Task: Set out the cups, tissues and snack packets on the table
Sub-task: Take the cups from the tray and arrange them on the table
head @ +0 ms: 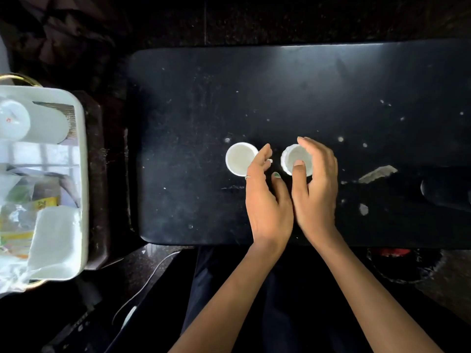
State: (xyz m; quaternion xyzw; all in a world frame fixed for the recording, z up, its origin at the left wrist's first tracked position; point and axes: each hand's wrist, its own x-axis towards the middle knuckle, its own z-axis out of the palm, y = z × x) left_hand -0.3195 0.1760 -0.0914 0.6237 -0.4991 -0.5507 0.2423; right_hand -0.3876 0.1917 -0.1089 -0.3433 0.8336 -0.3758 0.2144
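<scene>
Two small white cups stand upright side by side on the black table (pixel 280 85). My left hand (pixel 265 197) lies just right of the left cup (pixel 239 159), with relaxed fingers reaching its right edge and nothing held. My right hand (pixel 316 187) curves round the right cup (pixel 293 156), thumb on its near rim and fingers over its far right side. On the left, a white tray (pixel 82 174) holds a sleeve of white cups (pixel 33 123) lying on its side, clear snack packets (pixel 23 212) with yellow and green print, and a white tissue pack (pixel 54 240).
The tray rests on a dark stand beside the table's left end. A torn scrap of paper (pixel 377 173) and small white crumbs lie right of the cups. A dark rounded object (pixel 446 189) sits at the right edge. A white cable (pixel 150 276) runs on the floor.
</scene>
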